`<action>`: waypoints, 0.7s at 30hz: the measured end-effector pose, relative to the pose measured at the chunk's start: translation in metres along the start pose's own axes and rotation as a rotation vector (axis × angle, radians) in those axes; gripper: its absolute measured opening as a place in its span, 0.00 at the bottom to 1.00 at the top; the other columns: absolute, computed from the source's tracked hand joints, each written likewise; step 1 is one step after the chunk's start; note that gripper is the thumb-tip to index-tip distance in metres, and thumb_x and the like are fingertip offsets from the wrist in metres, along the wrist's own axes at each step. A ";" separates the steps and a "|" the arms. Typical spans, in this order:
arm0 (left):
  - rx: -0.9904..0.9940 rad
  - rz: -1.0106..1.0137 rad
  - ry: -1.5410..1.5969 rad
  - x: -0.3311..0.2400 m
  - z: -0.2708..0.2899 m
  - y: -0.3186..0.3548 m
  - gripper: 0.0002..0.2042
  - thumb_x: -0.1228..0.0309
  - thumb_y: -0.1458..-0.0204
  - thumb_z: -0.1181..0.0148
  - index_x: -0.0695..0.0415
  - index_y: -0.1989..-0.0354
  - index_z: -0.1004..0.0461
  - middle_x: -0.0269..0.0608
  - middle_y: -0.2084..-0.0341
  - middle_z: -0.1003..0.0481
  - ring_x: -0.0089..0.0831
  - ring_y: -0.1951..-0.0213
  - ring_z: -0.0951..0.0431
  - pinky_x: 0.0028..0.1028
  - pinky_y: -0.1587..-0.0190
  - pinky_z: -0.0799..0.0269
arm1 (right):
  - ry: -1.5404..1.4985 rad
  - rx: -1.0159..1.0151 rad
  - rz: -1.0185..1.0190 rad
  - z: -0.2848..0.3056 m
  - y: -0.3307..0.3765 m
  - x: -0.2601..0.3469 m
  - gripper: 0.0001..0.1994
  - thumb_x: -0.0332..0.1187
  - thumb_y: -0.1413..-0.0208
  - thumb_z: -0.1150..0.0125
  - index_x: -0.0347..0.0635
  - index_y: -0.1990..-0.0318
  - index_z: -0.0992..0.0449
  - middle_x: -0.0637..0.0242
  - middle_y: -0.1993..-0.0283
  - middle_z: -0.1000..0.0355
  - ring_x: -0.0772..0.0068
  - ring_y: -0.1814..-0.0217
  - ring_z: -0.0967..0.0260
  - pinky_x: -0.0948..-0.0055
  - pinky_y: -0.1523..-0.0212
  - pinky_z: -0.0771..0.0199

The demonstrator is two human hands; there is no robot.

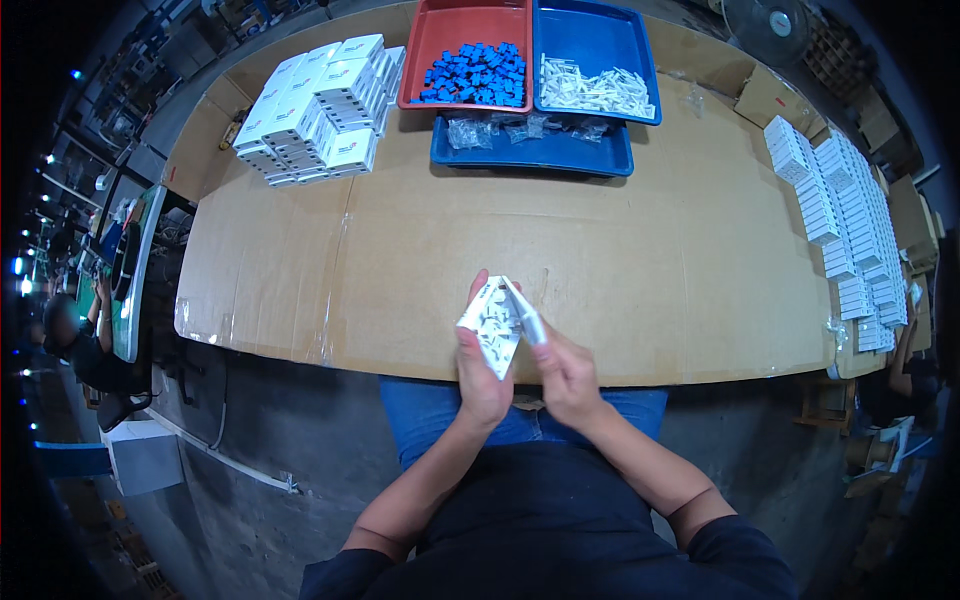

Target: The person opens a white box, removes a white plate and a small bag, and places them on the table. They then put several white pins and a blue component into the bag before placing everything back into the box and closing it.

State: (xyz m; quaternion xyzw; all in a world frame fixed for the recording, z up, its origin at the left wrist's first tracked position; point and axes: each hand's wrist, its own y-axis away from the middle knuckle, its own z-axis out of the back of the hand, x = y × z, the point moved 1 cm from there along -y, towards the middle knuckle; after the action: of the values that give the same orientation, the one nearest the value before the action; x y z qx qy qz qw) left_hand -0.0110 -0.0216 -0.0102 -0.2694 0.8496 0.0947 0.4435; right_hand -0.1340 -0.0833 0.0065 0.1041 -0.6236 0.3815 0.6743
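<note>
Near the table's front edge, my two hands hold a white folded sheet with grey printed pictures, bent into a V. Whether it is a paper leaflet or thin card I cannot tell. My left hand is closed on its left side, with the thumb in front and fingers behind. The right-hand panel stands tilted up, and my right hand pinches its lower end. Some of the fingers on both hands are hidden behind the sheet or turned away.
A red tray holds blue parts; a blue tray holds white parts. Below them, another blue tray contains clear plastic bags. White boxes are stacked at the far left, smaller ones at the right. Cardboard covers the table.
</note>
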 end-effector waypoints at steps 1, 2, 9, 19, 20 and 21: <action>-0.042 0.022 0.147 0.001 0.004 -0.002 0.45 0.34 0.32 0.65 0.60 0.20 0.54 0.49 0.28 0.38 0.38 0.27 0.39 0.39 0.25 0.46 | -0.063 0.017 -0.113 0.005 0.000 -0.003 0.22 0.32 0.25 0.49 0.29 0.30 0.33 0.44 0.35 0.26 0.61 0.40 0.22 0.70 0.42 0.24; -0.090 0.044 0.159 -0.002 -0.001 0.000 0.44 0.33 0.32 0.65 0.59 0.20 0.52 0.46 0.30 0.36 0.38 0.27 0.38 0.40 0.25 0.45 | -0.031 -0.016 -0.078 0.006 -0.001 -0.001 0.22 0.36 0.23 0.52 0.29 0.31 0.31 0.49 0.44 0.20 0.70 0.53 0.22 0.72 0.50 0.24; -0.115 0.152 0.192 -0.005 0.004 -0.024 0.39 0.37 0.29 0.69 0.55 0.21 0.48 0.51 0.33 0.32 0.40 0.33 0.30 0.42 0.30 0.35 | 0.122 -0.194 -0.069 0.026 -0.025 -0.026 0.18 0.36 0.24 0.52 0.30 0.41 0.23 0.62 0.56 0.26 0.71 0.58 0.26 0.73 0.57 0.24; 0.026 -0.038 -0.564 -0.007 0.082 -0.040 0.33 0.68 0.38 0.38 0.61 0.27 0.45 0.52 0.33 0.35 0.43 0.31 0.35 0.39 0.28 0.40 | -0.015 -0.409 -0.350 0.068 -0.003 -0.085 0.21 0.23 0.35 0.39 0.32 0.37 0.33 0.64 0.60 0.25 0.80 0.63 0.27 0.75 0.67 0.23; 0.086 -0.136 -0.857 -0.020 0.087 -0.035 0.34 0.66 0.40 0.36 0.61 0.28 0.42 0.54 0.32 0.36 0.48 0.30 0.36 0.42 0.27 0.42 | 0.081 -0.382 -0.403 0.069 0.004 -0.074 0.18 0.24 0.35 0.38 0.31 0.39 0.31 0.62 0.60 0.24 0.80 0.64 0.26 0.75 0.68 0.23; 0.151 -0.236 -1.144 -0.033 0.088 -0.032 0.34 0.64 0.43 0.34 0.62 0.29 0.40 0.56 0.31 0.37 0.52 0.30 0.37 0.45 0.27 0.44 | 0.180 -0.355 -0.453 0.070 0.010 -0.059 0.16 0.25 0.35 0.37 0.30 0.42 0.30 0.61 0.60 0.22 0.80 0.65 0.26 0.74 0.69 0.24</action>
State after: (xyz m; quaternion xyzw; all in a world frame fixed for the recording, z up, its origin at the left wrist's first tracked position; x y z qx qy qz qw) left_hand 0.0831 -0.0009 -0.0331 -0.2356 0.4439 0.1143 0.8569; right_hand -0.1900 -0.1424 -0.0367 0.0868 -0.5791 0.1138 0.8026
